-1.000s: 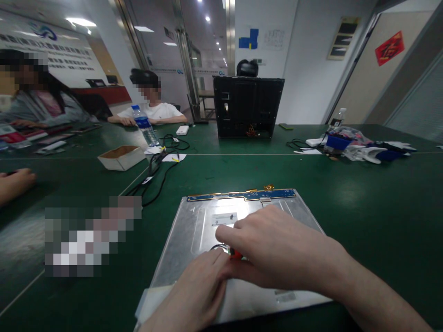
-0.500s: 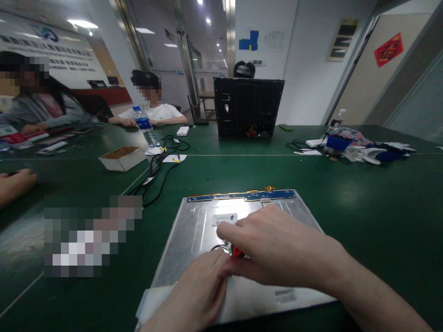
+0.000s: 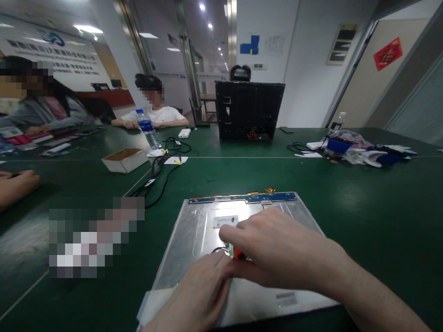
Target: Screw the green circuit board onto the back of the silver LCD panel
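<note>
A silvery display panel (image 3: pixel 183 235) lies back side up on the table in front of me, with a long blue circuit board (image 3: pixel 238 198) along its far edge. Over the panel's middle, my right hand (image 3: pixel 277 244) is closed around a small red object (image 3: pixel 238 253), mostly covered by the fingers. My left hand (image 3: pixel 197 286) rests on the near part of the panel, its fingers curled and touching the right hand; what they grip is hidden. Beside the fingertips show a thin dark wire (image 3: pixel 218 249) and a bit of green board (image 3: pixel 231 249).
Black cables (image 3: pixel 162 184), an open cardboard box (image 3: pixel 126 162) and a water bottle (image 3: pixel 148 129) are at the left. A black display housing (image 3: pixel 249 108) stands upright opposite. Plastic bags and gloves (image 3: pixel 360 150) lie back right. Other people sit around the green table (image 3: pixel 363 221).
The view has shifted very slightly, so everything sits a little lower in it. Both hands keep nearly the same position and grip on the panel.
</note>
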`<state>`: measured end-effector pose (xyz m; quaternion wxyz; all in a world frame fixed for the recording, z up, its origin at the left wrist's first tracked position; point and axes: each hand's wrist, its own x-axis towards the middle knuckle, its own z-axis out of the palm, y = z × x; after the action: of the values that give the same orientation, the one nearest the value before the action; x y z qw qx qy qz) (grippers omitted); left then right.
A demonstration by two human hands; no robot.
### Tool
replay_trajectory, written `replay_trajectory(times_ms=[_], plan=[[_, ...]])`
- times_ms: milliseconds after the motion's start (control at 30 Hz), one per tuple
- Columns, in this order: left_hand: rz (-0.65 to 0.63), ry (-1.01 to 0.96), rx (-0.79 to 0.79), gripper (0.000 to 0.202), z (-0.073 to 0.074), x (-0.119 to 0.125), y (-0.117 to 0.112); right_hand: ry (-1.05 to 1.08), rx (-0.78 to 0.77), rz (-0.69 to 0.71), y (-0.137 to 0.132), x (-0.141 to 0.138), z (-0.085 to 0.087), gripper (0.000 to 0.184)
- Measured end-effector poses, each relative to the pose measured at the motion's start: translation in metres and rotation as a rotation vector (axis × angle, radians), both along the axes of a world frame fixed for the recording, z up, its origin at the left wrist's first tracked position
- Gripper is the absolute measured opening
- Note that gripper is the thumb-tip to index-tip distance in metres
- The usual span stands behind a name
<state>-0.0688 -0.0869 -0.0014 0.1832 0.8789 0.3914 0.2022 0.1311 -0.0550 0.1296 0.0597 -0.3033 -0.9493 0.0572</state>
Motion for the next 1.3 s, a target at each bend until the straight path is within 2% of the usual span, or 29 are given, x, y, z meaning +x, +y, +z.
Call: replay_trajectory(times_ms=[267,367,500,667,967,1100,1300], plan=[[0.025,0.047,-0.051,0.017,-0.0035,0.0013,-0.0013,0.035,0.015,0.051,-0.0025,0.0029,0.0014,0.009],[0.040,0.059,-0.033,0.017,-0.0039,0.0016,-0.0008,0.039,0.022,0.056,-0.0028,0.0031,0.0011,0.009],[0.024,0.037,-0.014,0.016,-0.0036,0.0008,0.0001,0.009,0.010,0.023,-0.0015,0.0023,-0.0008,0.021],[0.024,0.029,-0.022,0.016,-0.0027,0.0001,-0.0007,-0.013,0.009,0.034,-0.0022,0.0027,0.0018,0.012],[0.005,0.005,-0.009,0.017,-0.0018,0.0011,0.0004,0.010,-0.003,0.037,-0.0025,0.0037,0.0022,0.018],[0.017,0.022,-0.037,0.016,-0.0048,-0.0002,0.0006,0.023,0.014,0.052,-0.0021,0.0031,0.0032,0.006],[0.020,0.026,-0.026,0.017,-0.0083,-0.0007,0.0009,0.010,0.032,0.036,-0.0014,0.0022,-0.0001,0.016]])
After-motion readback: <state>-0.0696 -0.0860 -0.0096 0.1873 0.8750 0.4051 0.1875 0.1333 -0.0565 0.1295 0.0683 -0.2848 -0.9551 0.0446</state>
